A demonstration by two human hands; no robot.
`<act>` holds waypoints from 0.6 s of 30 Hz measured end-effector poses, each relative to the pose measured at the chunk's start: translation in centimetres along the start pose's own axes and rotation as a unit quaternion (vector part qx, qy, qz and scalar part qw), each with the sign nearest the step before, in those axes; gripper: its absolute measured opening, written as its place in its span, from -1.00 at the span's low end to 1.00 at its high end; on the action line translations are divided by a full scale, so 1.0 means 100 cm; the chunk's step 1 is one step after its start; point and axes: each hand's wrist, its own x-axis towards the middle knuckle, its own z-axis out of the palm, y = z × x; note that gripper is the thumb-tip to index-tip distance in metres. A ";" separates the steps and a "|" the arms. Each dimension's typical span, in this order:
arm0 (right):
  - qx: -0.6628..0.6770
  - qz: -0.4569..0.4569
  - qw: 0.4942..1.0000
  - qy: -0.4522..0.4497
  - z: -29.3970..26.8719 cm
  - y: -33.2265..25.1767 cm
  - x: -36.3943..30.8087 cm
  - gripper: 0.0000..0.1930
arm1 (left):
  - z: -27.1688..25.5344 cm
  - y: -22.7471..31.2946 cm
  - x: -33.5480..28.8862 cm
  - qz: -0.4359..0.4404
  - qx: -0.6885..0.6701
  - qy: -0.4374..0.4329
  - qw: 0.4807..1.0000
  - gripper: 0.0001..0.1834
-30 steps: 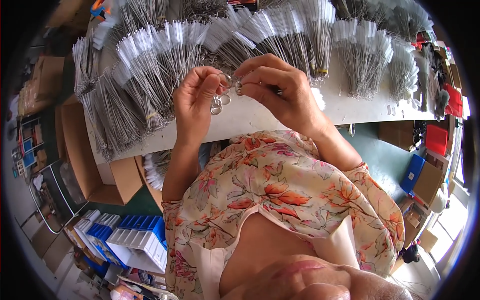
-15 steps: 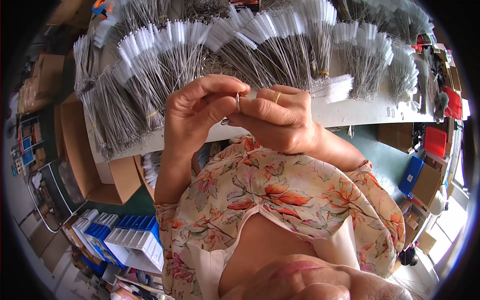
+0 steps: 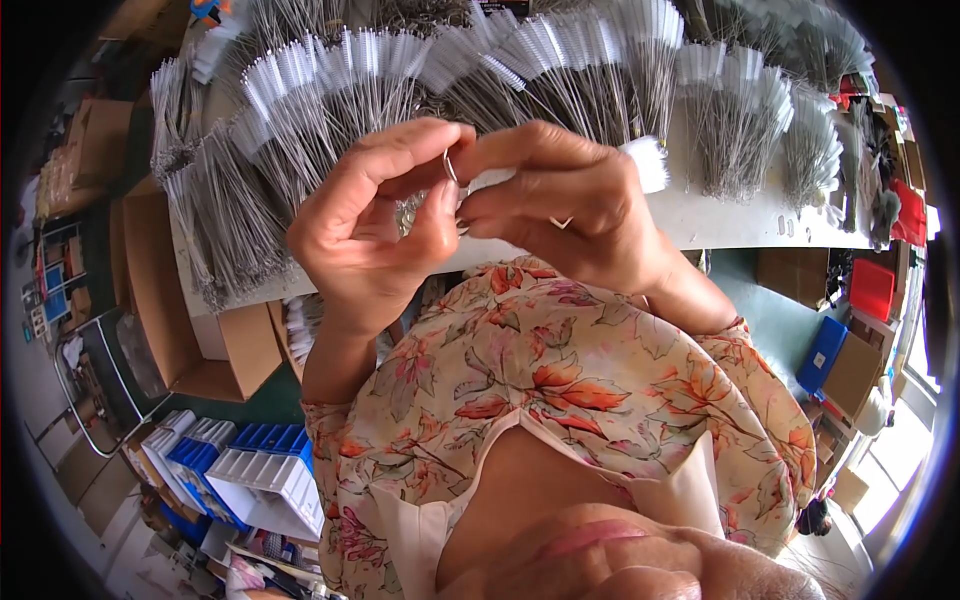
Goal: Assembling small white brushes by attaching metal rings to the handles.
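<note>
A thin metal ring (image 3: 450, 167) stands upright between the thumb and forefinger of my left hand (image 3: 375, 215), which pinches it above the table's near edge. My right hand (image 3: 570, 195) comes in from the right with bent fingers, its fingertips close against the ring. Something small and shiny shows by its lower fingertips, too little of it to name. Behind both hands lie bundles of tube brushes (image 3: 310, 100) with white bristles and thin wire stems. A loose pile of metal rings (image 3: 408, 212) shows partly through the gap in my left hand.
The white table (image 3: 720, 220) carries more brush bundles (image 3: 735, 130) to the right. An open cardboard box (image 3: 160, 290) stands at its left side. Blue and white plastic bins (image 3: 265, 475) sit lower left; a red bin (image 3: 872, 288) and a blue one (image 3: 822, 352) are at the right.
Both hands have shifted slightly left and up. My left fingers have spread into a wider pinch on the ring, and my right fingers have opened out from their tight curl.
</note>
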 end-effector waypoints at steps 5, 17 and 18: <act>0.146 0.162 0.974 0.054 -0.014 -0.007 0.004 -0.90 | -0.002 -0.012 0.001 0.176 0.166 -0.004 0.970 -0.64; 0.272 0.304 0.913 0.016 -0.010 0.007 0.014 -0.81 | -0.010 -0.019 0.010 0.139 0.183 -0.005 0.973 -0.69; 0.263 0.311 0.913 -0.003 -0.012 0.007 0.014 -0.82 | -0.013 -0.018 0.012 0.120 0.161 -0.035 0.979 -0.68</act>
